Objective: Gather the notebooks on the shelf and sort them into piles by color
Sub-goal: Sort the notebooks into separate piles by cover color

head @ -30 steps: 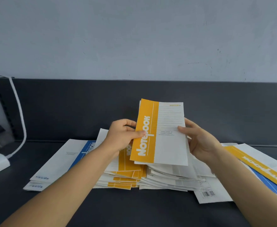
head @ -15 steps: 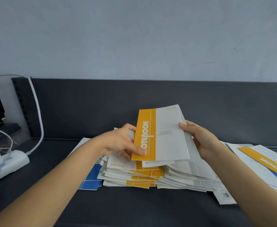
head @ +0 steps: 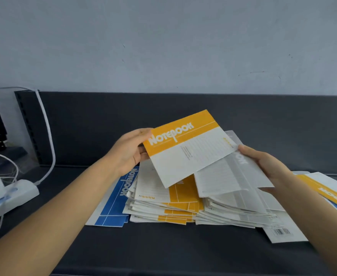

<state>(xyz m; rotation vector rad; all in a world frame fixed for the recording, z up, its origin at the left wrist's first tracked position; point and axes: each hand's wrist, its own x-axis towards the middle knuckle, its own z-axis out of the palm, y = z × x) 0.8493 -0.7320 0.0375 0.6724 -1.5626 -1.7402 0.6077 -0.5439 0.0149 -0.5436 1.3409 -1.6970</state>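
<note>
Head view: both forearms reach in over a dark shelf [head: 163,248], with the notebooks heaped mid-frame.
Left hand: the left hand [head: 129,154] pinches the yellow notebook [head: 185,150] at its left end, fingers curled behind the cover.
Right hand: the right hand [head: 267,166] holds a grey notebook [head: 229,178], thumb on top and fingers underneath; whether that thumb also touches the yellow cover's right corner, I cannot tell.
Key relation: the yellow notebook hangs tilted in the air, its long axis running from the left hand across toward the right one. The yellow pile [head: 175,206] lies directly below it, so the left hand is the nearer carrier and the drop looks short.
Overlap: the yellow cover lies over the grey notebook's left part, so the 2 probably need parting first.
Neighbours: the grey pile [head: 235,212] touches the yellow pile's right side; a blue notebook [head: 111,208] sits partly under its left side.
Far right: 1 more yellow-banded notebook [head: 331,192] lies apart from the piles, unsorted.
Obstacles: power strip [head: 14,194] and cable [head: 49,134] are well left, out of the path.
</note>
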